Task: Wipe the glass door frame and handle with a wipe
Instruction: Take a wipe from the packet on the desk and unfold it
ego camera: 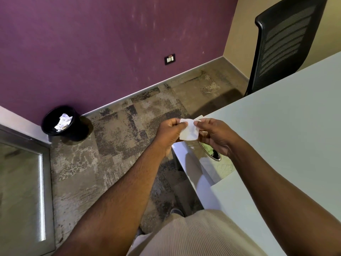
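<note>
A small white wipe [190,130] is stretched between both hands in front of my chest, over the corner of the white desk. My left hand [168,134] pinches its left edge with thumb and fingers. My right hand [215,134] pinches its right edge. The glass door [18,183] with its grey metal frame [47,182] stands at the lower left, well apart from both hands. No door handle is in view.
A black waste bin [61,121] holding crumpled paper stands against the purple wall [92,43]. The white desk [286,126] fills the right side, with a round metal grommet [215,156] under my right hand. A black mesh chair [284,39] stands behind it. Patterned carpet [120,141] covers the floor.
</note>
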